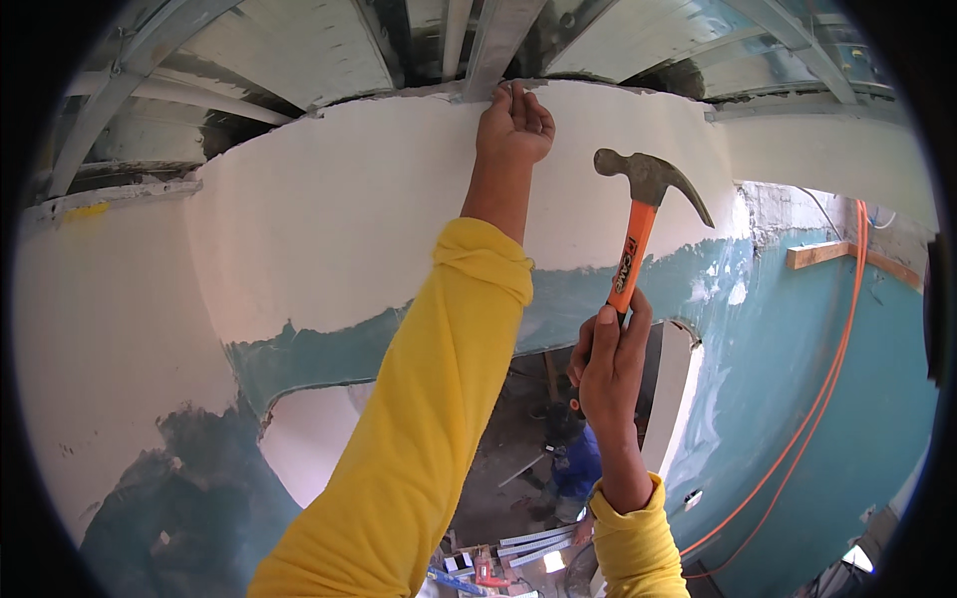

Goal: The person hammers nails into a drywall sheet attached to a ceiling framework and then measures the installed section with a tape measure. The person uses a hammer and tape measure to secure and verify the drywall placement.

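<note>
Head view: the right hand (pixel 610 374) is holding the hammer (pixel 638 234), its grip clamping around the lower handle. The hammer is standing nearly upright, head up, before the wall (pixel 349 219) and below its upper edge. The left hand (pixel 515 128) is resting at that edge, beside a metal channel (pixel 501 42); whether its grip is holding anything cannot be told.

Brightly lit wall (pixel 329 219), dim opening (pixel 508 429), fisheye bending, dark vignetting

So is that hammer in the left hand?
No, the right hand grips the claw hammer, while the left hand is raised near the metal ceiling channel.
</note>
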The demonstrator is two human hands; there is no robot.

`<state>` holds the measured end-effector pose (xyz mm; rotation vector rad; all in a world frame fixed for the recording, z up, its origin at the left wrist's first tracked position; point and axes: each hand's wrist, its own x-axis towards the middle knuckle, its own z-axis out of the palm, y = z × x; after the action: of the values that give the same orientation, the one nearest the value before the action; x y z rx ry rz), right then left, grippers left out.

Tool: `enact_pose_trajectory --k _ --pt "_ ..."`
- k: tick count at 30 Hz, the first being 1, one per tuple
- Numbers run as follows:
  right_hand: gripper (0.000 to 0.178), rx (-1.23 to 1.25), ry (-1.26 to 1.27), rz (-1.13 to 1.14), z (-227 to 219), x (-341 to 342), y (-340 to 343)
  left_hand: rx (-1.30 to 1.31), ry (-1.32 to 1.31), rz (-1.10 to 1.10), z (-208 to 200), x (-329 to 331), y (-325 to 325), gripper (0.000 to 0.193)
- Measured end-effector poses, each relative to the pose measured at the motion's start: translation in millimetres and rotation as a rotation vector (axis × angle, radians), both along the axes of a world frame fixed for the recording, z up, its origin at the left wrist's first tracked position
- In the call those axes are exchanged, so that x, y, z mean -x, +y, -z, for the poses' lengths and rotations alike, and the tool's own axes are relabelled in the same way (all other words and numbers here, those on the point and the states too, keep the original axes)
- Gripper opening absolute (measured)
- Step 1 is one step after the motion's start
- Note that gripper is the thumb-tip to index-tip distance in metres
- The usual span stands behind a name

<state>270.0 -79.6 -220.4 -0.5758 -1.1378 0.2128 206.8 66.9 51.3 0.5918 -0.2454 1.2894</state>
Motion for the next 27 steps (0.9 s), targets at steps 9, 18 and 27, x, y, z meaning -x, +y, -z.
enact_pose_trajectory --k 9,18,27 --pt "0.043 -0.010 0.004 -0.069 -42 7 12 0.059 0.034 -0.042 -6 1 -4 0.021" --pt "0.041 -0.051 -0.157 0.206 -100 4 46 0.087 0.039 -0.027 -7 6 -9 0.017" --pt "0.038 -0.271 -0.079 0.369 -125 12 63 0.061 0.064 -0.047 -6 8 -9 0.018"
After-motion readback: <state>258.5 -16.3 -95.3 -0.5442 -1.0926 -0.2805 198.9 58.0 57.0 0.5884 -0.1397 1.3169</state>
